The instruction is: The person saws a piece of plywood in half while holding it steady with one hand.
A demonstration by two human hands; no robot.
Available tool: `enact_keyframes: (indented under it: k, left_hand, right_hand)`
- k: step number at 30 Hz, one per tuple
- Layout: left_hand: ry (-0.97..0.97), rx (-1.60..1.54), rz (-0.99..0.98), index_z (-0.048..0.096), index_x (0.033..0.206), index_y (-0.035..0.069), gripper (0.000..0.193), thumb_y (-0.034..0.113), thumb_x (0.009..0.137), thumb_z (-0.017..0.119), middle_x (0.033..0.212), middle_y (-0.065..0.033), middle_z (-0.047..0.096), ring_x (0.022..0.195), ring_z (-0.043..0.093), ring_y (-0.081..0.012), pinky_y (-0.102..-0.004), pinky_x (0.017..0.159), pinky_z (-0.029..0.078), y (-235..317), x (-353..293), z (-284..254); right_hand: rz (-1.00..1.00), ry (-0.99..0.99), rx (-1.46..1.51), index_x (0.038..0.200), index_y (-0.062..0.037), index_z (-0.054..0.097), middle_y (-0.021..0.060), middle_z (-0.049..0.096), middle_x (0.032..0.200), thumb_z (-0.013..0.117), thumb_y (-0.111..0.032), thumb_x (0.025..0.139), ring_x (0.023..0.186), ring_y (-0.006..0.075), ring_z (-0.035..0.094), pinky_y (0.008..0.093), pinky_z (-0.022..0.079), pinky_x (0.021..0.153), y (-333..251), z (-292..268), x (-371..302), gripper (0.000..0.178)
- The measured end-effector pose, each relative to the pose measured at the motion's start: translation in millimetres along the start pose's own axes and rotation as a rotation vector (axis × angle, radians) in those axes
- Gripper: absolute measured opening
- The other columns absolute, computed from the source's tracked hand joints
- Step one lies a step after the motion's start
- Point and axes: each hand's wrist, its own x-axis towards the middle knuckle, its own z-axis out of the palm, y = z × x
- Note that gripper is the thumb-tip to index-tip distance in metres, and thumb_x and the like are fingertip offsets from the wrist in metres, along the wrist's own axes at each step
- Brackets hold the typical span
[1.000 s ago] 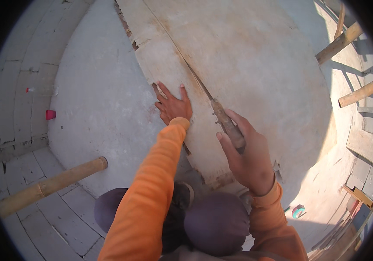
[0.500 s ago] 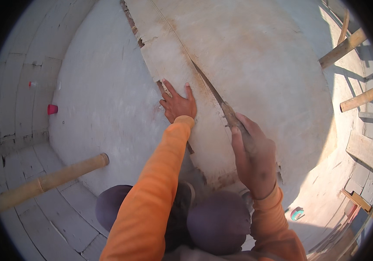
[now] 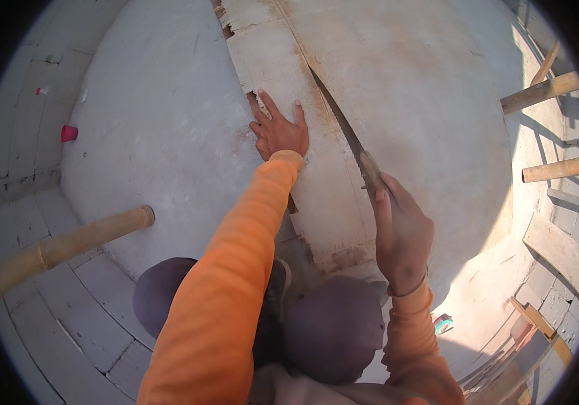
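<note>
A hand saw (image 3: 341, 118) with a dark toothed blade and a worn wooden handle is in my right hand (image 3: 403, 239), whose fingers wrap round the handle. The blade slants away from me, and its far end sits in a long straight cut in a pale, stained board (image 3: 326, 209). My left hand (image 3: 284, 131) lies palm down on the strip of board left of the cut, fingers spread near its broken, ragged edge. Below the board's surface, the rest of the blade is hidden.
My knees (image 3: 335, 331) are bent close to the board's near end. A bamboo pole (image 3: 94, 233) juts in at the left, with a pink cup (image 3: 69, 133) beyond it. Wooden poles (image 3: 542, 92) and a plank (image 3: 563, 260) stand at the right; a teal roll (image 3: 443, 324) lies near my right forearm.
The saw handle has come back toward me and more of the blade shows above the board. My left hand keeps its place on the strip; the whole view has shifted slightly.
</note>
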Motion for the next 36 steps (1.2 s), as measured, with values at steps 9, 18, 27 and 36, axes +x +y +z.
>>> enact_keyframes:
  k: [9,18,27,36]
  left_hand:
    - [0.048,-0.005,0.012,0.013,0.168,0.015,0.088,0.062,0.102,0.046,0.168,-0.0167,0.026,0.132,0.044,-0.0399,-0.056,0.104,0.046,8.1,2.0,1.9]
    - [-0.006,-0.012,-0.012,0.013,0.168,0.014,0.089,0.063,0.101,0.047,0.169,-0.0167,0.023,0.136,0.042,-0.0409,-0.0565,0.105,0.045,9.1,4.2,-0.9]
    - [0.021,0.016,-0.024,0.014,0.168,0.013,0.089,0.063,0.101,0.046,0.17,-0.0149,0.021,0.134,0.042,-0.04,-0.0553,0.106,0.044,1.8,3.9,0.1]
    - [-0.025,-0.03,-0.014,0.012,0.168,0.013,0.088,0.061,0.102,0.046,0.171,-0.015,0.019,0.132,0.044,-0.0399,-0.054,0.107,0.045,8.2,6.8,-8.4]
  right_hand:
    - [0.054,0.023,0.032,0.124,0.006,0.071,0.021,0.079,0.095,0.065,-0.004,0.099,0.072,0.014,0.074,0.025,0.056,0.07,18.0,7.9,11.4,0.027]
    - [0.139,0.072,0.102,0.125,0.0065,0.071,0.0202,0.079,0.092,0.064,-0.005,0.1,0.071,0.0127,0.073,0.0247,0.054,0.067,30.3,20.3,8.0,0.028]
    - [0.009,0.11,0.068,0.125,0.0044,0.072,0.0136,0.076,0.083,0.068,-0.01,0.1,0.07,0.0082,0.065,0.022,0.051,0.066,39.1,3.1,-34.7,0.028]
    - [-0.002,0.082,-0.023,0.126,0.0056,0.071,0.0176,0.079,0.092,0.065,-0.005,0.1,0.076,0.014,0.074,0.0237,0.053,0.068,31.8,-21.0,-67.1,0.028]
